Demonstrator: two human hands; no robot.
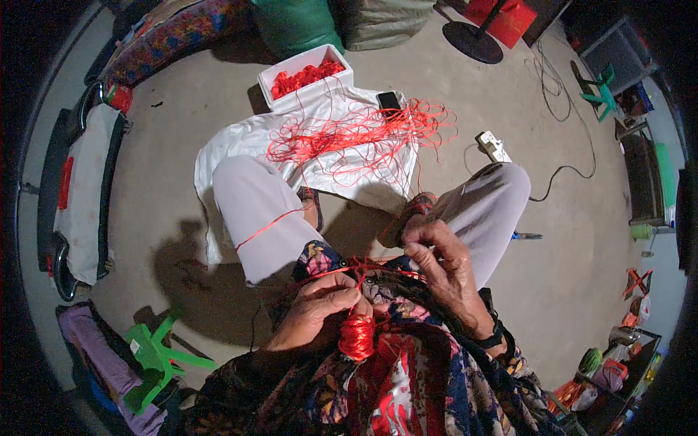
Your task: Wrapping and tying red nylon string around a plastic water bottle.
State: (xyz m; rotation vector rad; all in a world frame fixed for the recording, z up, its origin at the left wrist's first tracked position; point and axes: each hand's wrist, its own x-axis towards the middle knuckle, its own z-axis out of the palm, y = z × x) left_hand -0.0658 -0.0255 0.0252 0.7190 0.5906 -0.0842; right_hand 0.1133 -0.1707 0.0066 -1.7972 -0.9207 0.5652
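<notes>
Above my lap, my left hand (pixel 320 309) pinches a red cord where several strands meet in a knot (pixel 359 270). A tightly wound bundle of shiny red cord (pixel 357 337) hangs just below those fingertips. My right hand (pixel 445 265) is raised to the right of the knot, thumb and fingers curled together. What lies in that pinch is too fine to make out. One red strand (pixel 269 224) crosses my left trouser leg. Beyond my knees, a loose tangle of red cord (pixel 342 138) is spread over a white cloth (pixel 225 142) on the floor.
A white box (pixel 347 78) of red cord pieces stands behind the cloth, with a black phone (pixel 389 104) nearby. A power strip (pixel 494 147) and cable lie by my right knee. Green stools (pixel 156 356) stand at the sides. Full sacks (pixel 294 25) rest at the back.
</notes>
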